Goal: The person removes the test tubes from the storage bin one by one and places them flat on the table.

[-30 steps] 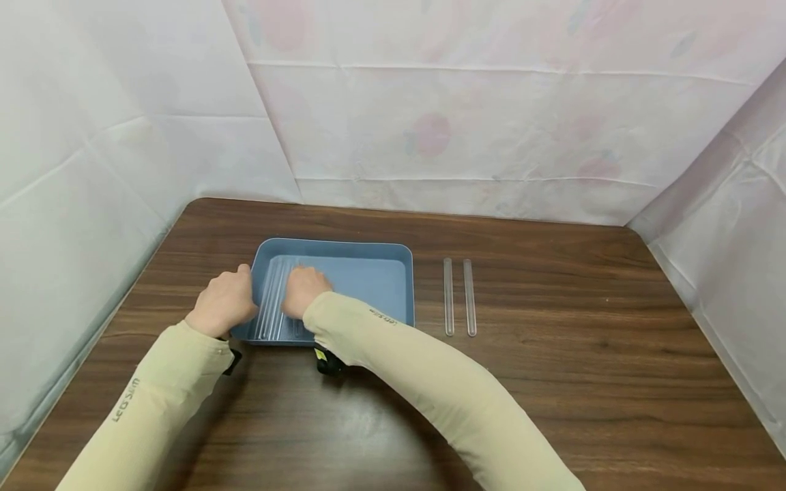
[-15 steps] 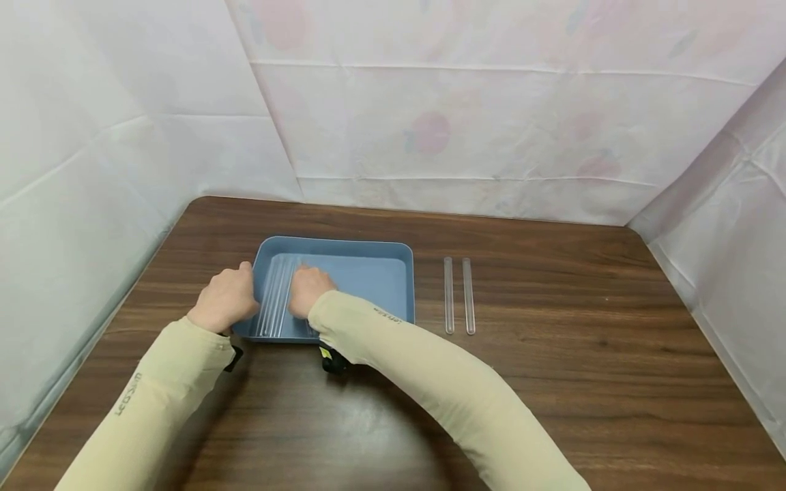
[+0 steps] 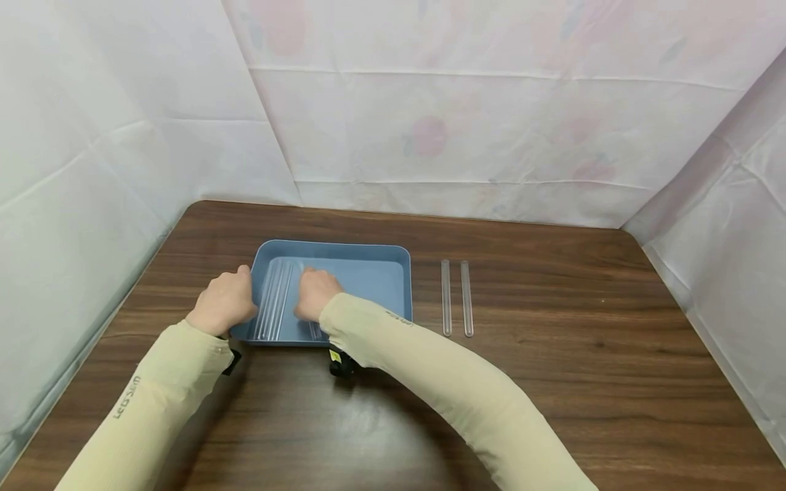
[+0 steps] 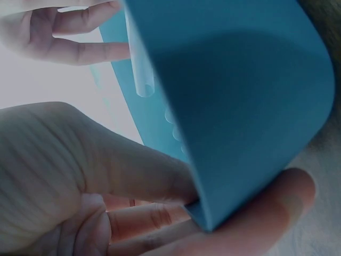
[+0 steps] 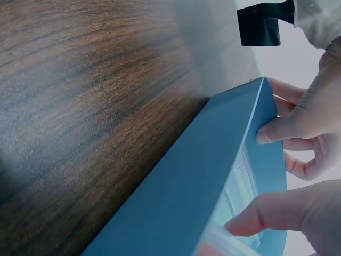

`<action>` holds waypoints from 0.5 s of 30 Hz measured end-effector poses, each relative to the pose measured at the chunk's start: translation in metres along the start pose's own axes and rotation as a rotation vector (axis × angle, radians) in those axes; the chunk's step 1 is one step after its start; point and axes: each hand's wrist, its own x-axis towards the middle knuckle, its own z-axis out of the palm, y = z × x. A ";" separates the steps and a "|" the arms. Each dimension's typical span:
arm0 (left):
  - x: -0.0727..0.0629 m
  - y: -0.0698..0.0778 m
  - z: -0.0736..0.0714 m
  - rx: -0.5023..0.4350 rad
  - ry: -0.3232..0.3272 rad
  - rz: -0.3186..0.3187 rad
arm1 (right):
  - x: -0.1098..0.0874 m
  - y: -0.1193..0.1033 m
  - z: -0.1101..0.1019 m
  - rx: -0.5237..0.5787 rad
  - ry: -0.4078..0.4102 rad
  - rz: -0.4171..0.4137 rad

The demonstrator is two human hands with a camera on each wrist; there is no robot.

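A shallow blue tray (image 3: 377, 283) sits on the table. My left hand (image 3: 222, 301) grips its left wall; in the left wrist view the thumb is inside and the fingers are outside. Over the tray, my right hand (image 3: 316, 293) pinches a clear tube (image 5: 232, 241) between thumb and finger. That tube's end (image 4: 144, 85) shows in the left wrist view, while the hand hides much of its length in the head view. Several more clear tubes (image 3: 274, 300) lie side by side along the tray's left part, a small gap away from the held one.
To the right of the tray, two clear tubes (image 3: 467, 299) lie parallel on the brown wood-grain table (image 3: 589, 354). Pale cloth (image 3: 491, 123) hangs behind the table and at both sides. Black wrist straps (image 3: 341, 361) are worn over the sleeves.
My right hand has shifted slightly to the right inside the tray with the tube, widening the gap to the row of tubes. My left hand stays on the tray wall.
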 end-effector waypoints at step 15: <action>0.003 -0.004 0.001 0.009 0.004 -0.002 | -0.006 0.009 -0.006 0.135 0.034 0.038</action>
